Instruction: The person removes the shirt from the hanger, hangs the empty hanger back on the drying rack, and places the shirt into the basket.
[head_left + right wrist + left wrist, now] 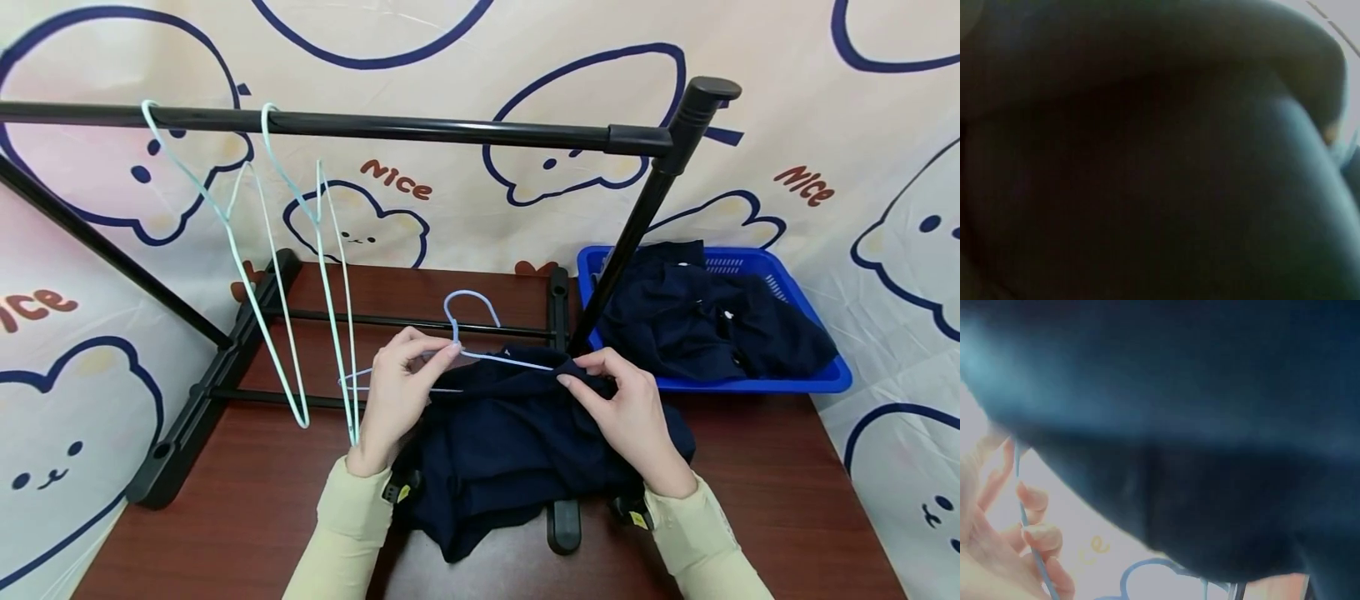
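In the head view, my left hand (397, 392) pinches a pale blue hanger (510, 360) just below its hook, between thumb and fingers. A navy garment (517, 458) hangs over the right part of the hanger, its kind unclear in the folds. At the hanger's right side, my right hand (626, 408) pinches the garment's upper edge. The left wrist view shows fingers (1041, 540) around the thin hanger bar (1024, 515), with dark cloth (1166, 444) across most of the picture. Dark, blurred cloth (1166, 187) fills the right wrist view and hides the fingertips.
Two pale green hangers (262, 312) (330, 283) hang from the black rack's bar (420, 127), left of my hands. Behind on the right, a blue basket (832, 375) holds more navy clothing (720, 317). The rack stands on a brown table (232, 517) before a patterned backdrop.
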Available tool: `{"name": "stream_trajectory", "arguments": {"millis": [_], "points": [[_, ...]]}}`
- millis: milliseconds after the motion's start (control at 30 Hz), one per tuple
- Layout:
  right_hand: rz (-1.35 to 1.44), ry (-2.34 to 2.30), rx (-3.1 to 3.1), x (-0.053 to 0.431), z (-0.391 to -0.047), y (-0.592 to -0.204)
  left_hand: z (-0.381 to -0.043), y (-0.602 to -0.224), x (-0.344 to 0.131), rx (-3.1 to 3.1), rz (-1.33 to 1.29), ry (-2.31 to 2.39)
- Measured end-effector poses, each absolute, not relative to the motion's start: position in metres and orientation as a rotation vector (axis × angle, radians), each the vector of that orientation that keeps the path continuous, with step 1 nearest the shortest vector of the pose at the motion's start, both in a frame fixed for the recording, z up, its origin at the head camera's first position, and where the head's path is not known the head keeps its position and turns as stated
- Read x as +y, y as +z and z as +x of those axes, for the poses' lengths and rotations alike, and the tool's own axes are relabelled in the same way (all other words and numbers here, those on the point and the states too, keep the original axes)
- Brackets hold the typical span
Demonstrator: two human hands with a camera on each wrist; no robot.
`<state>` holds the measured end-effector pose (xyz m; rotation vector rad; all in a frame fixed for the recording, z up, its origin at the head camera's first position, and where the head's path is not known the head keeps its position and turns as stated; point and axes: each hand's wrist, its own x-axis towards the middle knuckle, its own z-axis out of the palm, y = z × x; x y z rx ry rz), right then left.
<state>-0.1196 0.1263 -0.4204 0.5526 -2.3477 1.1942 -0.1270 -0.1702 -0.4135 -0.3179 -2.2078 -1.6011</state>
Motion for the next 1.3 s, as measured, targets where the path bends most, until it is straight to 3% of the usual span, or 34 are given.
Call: {"name": "stream_trajectory", "arguments": {"millis": [600, 1300], "points": [[0.516, 1.176, -2.372, 0.133, -0.126, -0.426, -0.141, -0.425, -0.193, -2.191, -0.194, -1.622], [0.545, 1.167, -2.36, 0.137, -0.129, -0.432, -0.138, -0.443, -0.236, -2.478, 0.412, -1.622]]}}
